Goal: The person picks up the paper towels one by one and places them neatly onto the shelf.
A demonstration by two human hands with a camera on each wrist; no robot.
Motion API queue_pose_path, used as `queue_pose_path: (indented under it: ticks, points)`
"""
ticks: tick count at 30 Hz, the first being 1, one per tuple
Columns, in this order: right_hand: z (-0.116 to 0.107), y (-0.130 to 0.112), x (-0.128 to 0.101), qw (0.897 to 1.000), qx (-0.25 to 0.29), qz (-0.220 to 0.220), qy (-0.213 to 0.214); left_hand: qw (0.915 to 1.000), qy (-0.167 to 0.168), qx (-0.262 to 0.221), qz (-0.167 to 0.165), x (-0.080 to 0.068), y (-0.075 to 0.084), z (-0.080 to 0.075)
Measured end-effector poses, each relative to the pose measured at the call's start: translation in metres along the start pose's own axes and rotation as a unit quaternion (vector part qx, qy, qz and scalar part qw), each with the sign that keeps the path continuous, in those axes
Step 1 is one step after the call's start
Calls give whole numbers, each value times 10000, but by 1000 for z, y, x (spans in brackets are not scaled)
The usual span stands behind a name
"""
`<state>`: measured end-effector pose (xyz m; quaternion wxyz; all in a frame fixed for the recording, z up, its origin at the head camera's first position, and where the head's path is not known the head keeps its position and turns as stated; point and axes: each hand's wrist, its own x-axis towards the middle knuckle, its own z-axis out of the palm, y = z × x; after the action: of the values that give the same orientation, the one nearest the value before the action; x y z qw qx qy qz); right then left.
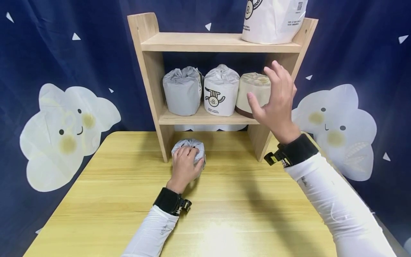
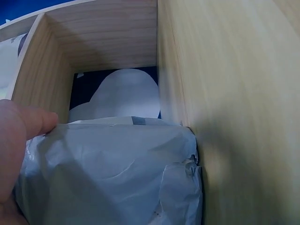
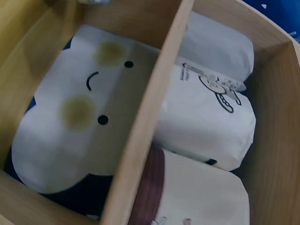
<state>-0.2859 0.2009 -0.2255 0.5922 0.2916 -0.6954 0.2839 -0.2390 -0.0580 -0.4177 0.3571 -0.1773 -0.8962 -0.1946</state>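
On the table below the lower shelf stands a grey paper-wrapped toilet roll point(image 1: 200, 147). My left hand point(image 1: 184, 167) grips it from above, fingers over its top and thumb along the right side. In the left wrist view the crinkled wrapper point(image 2: 112, 173) fills the lower part, beside fingers at the left edge. My right hand point(image 1: 278, 101) is raised in front of the shelf's right side, fingers spread and holding nothing. It partly covers a cream roll with a brown base point(image 1: 251, 87). Beside that stand a white roll with a cartoon print point(image 1: 221, 92) and another grey roll point(image 1: 182, 95).
The wooden shelf unit point(image 1: 199, 43) stands at the table's back, its side panels reaching the tabletop point(image 1: 122, 200). A larger white printed roll point(image 1: 273, 21) sits on the top board's right end. A dark blue curtain point(image 1: 80, 53) with cloud pictures hangs behind.
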Motion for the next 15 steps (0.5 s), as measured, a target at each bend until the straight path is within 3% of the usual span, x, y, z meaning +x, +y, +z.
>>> queue_pose_path:
  ticks: [8,15]
  points:
    - [1,-8,-34,9994,165,289,80,10000,-76,39,3,0,-1,1]
    - [3,-11,-64,9990,132,388,-194,9999,-130,107,1,0,-1,2]
